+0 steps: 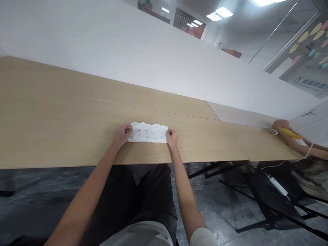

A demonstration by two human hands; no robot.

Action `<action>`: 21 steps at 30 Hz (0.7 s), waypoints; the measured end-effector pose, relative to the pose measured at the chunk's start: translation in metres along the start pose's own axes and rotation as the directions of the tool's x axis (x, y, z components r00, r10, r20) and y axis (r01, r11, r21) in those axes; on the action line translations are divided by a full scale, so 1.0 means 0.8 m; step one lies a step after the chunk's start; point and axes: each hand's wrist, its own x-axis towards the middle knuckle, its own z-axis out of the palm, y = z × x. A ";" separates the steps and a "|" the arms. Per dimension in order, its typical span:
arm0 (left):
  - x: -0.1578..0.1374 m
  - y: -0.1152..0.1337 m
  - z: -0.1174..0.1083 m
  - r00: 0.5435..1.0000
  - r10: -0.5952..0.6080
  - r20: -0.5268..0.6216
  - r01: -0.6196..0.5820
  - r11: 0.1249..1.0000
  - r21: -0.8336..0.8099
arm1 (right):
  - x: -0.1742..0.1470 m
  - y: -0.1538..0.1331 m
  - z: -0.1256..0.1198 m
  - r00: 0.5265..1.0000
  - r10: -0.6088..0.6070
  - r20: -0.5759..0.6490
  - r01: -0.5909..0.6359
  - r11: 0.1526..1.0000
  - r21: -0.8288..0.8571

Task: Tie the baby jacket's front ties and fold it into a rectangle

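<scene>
A small white printed shirt (148, 133), folded into a wide, low strip, lies flat on the wooden table (77, 130) in front of me. Its upper edge dips in a shallow curve like a neckline, and a vertical line runs down its middle. At the shirt's left end, my left hand (122, 135) is closed, with thumb and fingertips pinching the edge near the upper corner. My right hand (172, 137) pinches the opposite end in the same way. Both hands rest low, close to the table top.
A white wall (128, 58) with glass above it rises behind the table. At the far right, another person's arms (289, 138) rest on the table beside a yellow item (292, 133) and a roll of tape (273, 131). A white power strip (278, 185) lies on a black chair (271, 201).
</scene>
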 end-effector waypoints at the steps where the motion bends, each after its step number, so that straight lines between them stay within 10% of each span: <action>1: 0.000 0.000 0.000 1.000 0.002 -0.003 -0.002 1.000 0.004 | 0.000 0.000 0.000 1.000 0.000 -0.003 0.000 1.000 0.006; 21: -0.001 0.000 0.002 1.000 0.006 -0.017 -0.006 1.000 -0.009 | 0.001 0.003 -0.001 1.000 -0.010 -0.021 0.011 1.000 0.009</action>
